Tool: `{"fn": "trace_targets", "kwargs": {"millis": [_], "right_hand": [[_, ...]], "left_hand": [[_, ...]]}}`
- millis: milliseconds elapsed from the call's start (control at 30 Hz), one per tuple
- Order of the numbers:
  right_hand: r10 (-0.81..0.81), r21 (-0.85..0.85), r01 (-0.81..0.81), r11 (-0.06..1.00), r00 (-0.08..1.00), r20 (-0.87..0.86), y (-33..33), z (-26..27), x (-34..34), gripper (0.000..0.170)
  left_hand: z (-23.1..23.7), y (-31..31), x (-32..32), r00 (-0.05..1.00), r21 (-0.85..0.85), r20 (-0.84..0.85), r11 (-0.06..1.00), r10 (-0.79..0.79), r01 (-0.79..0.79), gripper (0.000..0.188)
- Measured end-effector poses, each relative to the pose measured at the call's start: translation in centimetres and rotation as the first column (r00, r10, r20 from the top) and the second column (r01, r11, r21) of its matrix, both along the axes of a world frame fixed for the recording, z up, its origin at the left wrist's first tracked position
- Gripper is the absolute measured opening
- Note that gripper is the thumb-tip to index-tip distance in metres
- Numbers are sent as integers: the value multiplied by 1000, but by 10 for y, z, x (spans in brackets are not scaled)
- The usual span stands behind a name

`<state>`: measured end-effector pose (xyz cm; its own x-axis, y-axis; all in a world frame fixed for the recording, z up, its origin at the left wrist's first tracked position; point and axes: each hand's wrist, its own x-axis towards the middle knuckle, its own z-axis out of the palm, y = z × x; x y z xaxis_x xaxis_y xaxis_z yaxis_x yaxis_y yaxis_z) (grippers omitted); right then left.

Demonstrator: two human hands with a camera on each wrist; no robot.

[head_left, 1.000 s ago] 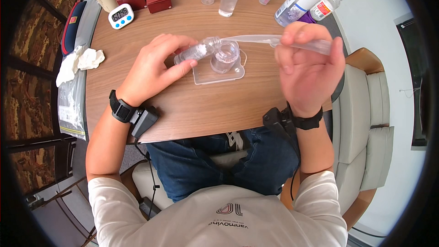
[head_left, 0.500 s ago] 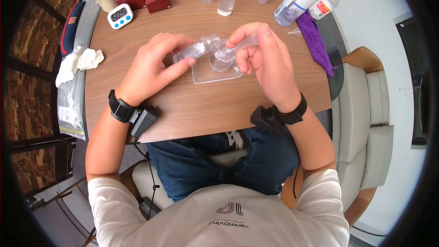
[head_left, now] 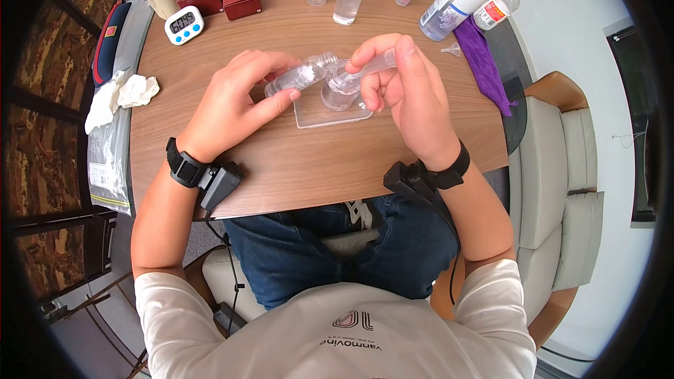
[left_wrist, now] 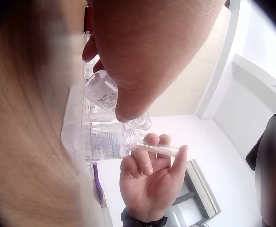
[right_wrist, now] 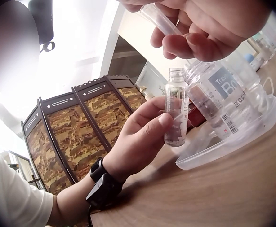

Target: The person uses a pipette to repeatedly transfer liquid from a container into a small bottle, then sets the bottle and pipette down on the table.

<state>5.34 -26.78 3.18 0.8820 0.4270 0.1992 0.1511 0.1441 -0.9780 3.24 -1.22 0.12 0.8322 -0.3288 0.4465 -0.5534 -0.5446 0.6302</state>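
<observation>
In the head view my left hand (head_left: 239, 95) holds a small clear bottle (head_left: 298, 78), tilted with its open neck to the right; white bits cling inside. Close beside that neck stands a wider clear bottle (head_left: 337, 97) on a translucent plastic tray (head_left: 330, 123). Fingers and thumb of my right hand (head_left: 421, 102) pinch a clear plastic dropper (head_left: 379, 63) above the wider bottle. The left wrist view shows the dropper (left_wrist: 159, 149) pointing into that bottle's mouth. Printed labels show on the wider bottle (right_wrist: 223, 94) in the right wrist view.
A white timer (head_left: 184, 24) and dark red boxes (head_left: 241, 0) stand at the back left. Behind the hands is a bottle of clear liquid (head_left: 349, 0). At right lie a small funnel (head_left: 454, 49) and a purple cloth (head_left: 484, 74). Crumpled tissues (head_left: 138, 91) lie at the left edge.
My right hand has moved left with the dropper, bringing its tip from beside the small bottle's neck to the wider bottle. The left hand and small bottle have barely moved.
</observation>
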Motion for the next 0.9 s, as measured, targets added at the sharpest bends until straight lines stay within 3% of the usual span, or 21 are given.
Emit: {"fn": "trace_targets", "kwargs": {"millis": [200,400,600,667,800,900], "right_hand": [[4,21,-4,1000,1000,-11,-1,-1,0,53],[16,28,-14,1000,999,-52,-2,2,1,44],[-50,66,48,997,999,20,-17,14,0,42],[-78,275,43,960,990,118,-31,20,1,46],[-130,390,62,919,980,151,-46,29,-1,49],[-80,442,4,897,985,153,-45,29,1,50]], "left_hand": [[0,0,0,1000,7,2,1000,-1,1,34],[1,0,0,1000,11,3,1000,-8,8,34],[3,0,-1,1000,17,-26,1000,11,-10,31],[4,0,-2,999,14,-30,1000,10,-9,31],[1,0,0,1000,14,-19,1000,-9,10,32],[-1,-1,0,1000,0,-13,1000,-13,13,33]]}}
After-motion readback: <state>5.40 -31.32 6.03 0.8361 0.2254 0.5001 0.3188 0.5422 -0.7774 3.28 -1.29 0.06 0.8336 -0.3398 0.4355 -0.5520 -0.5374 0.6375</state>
